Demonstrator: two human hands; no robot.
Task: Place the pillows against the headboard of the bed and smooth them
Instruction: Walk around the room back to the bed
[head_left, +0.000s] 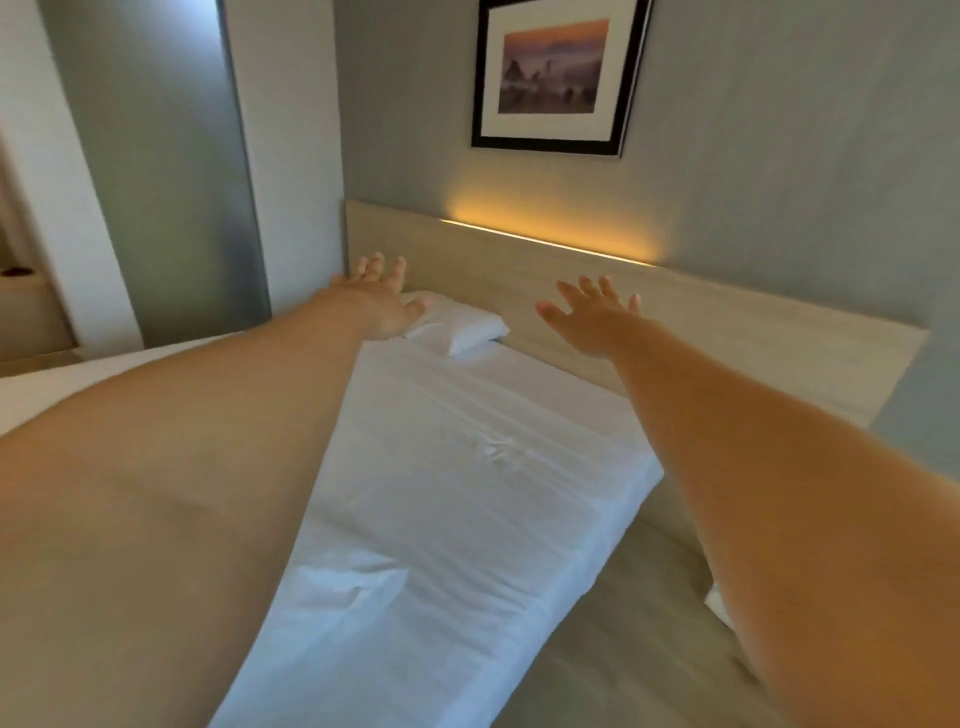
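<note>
At the far left, a doorway recess and a grey wall panel (171, 171) close off the room beside the bed. The left hand (376, 299) is stretched toward the head of the bed with its fingers spread and nothing gripped; its palm appears to rest on the near end of the white pillow (460, 325), probably to press it flat or nudge it back. That pillow lies at the left end of the wooden headboard (701, 332), its far edge close against the board. Only this one pillow can be made out. Between the arms, the white bed sheet (457, 493) runs forward, lightly creased at its middle and folded near the bottom. The right hand (592, 317) is held open above the sheet, fingers splayed, holding nothing, apart from the pillow. Bare sheet along the headboard to the right leaves room for another pillow. The sheet's right edge drops to a grey floor (623, 649).
</note>
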